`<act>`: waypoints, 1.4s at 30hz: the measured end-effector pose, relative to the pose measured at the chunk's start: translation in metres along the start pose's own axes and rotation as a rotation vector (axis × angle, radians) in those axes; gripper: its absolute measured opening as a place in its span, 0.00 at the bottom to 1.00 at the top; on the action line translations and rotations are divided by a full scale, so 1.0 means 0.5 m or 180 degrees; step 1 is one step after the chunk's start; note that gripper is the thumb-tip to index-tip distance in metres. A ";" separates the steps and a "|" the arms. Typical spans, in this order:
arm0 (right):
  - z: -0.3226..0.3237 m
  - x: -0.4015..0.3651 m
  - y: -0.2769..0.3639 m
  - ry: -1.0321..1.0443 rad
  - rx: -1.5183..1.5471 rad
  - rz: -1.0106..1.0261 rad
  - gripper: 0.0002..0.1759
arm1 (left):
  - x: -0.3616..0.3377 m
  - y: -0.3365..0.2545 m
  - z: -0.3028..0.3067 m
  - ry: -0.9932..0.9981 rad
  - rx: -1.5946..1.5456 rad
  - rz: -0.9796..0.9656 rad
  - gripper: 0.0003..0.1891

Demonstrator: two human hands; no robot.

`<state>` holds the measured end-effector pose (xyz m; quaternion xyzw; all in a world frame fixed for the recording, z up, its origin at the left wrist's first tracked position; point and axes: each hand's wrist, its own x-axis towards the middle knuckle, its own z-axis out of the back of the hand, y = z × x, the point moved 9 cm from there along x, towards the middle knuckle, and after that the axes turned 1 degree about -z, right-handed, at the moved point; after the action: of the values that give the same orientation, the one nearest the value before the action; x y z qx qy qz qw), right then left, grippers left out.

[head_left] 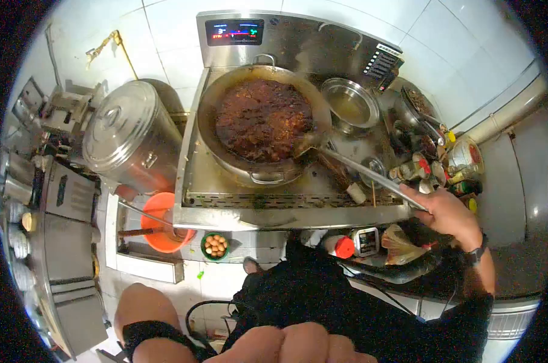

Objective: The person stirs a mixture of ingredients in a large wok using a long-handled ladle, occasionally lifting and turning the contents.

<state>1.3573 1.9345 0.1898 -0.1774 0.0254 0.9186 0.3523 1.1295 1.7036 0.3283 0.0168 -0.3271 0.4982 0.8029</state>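
My right hand (446, 212) is wrapped round the long metal handle of a ladle (371, 174). The ladle's head rests at the right side of a large wok (210, 151), partly hidden by the food. Dark reddish-brown, oily, chunky food (262, 118) fills most of the wok. Close to the camera at the bottom edge, my left hand (292, 346) is closed with curled knuckles. Whatever it may hold is out of sight.
The wok sits on a steel stove (238, 215) with a lit display (234, 32). A metal pot (349, 106) with liquid stands right of it, near seasoning jars (416, 166). Leftward are a lidded stockpot (132, 133), an orange bucket (162, 206) and a basket of eggs (215, 245).
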 end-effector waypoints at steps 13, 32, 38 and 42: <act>-0.278 0.240 0.092 -0.0226 0.0780 -0.0043 0.40 | 0.073 0.234 0.000 -0.0952 -0.0842 0.0609 0.08; -0.375 0.408 0.182 -0.0361 0.4187 -0.0369 0.37 | -0.147 0.526 -0.636 0.0219 0.0676 0.1037 0.12; -0.269 0.431 0.136 -0.0771 0.3853 -0.0191 0.37 | -0.131 0.528 -0.635 0.0227 0.0660 0.1209 0.10; -0.220 0.510 0.111 -0.1135 0.3103 -0.0199 0.37 | -0.123 0.539 -0.645 0.0451 0.0797 0.1400 0.11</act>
<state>1.1794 2.0367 -0.0051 0.1658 0.3846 0.8051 0.4201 1.0574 1.9046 -0.0390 0.0096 -0.2017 0.6972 0.6878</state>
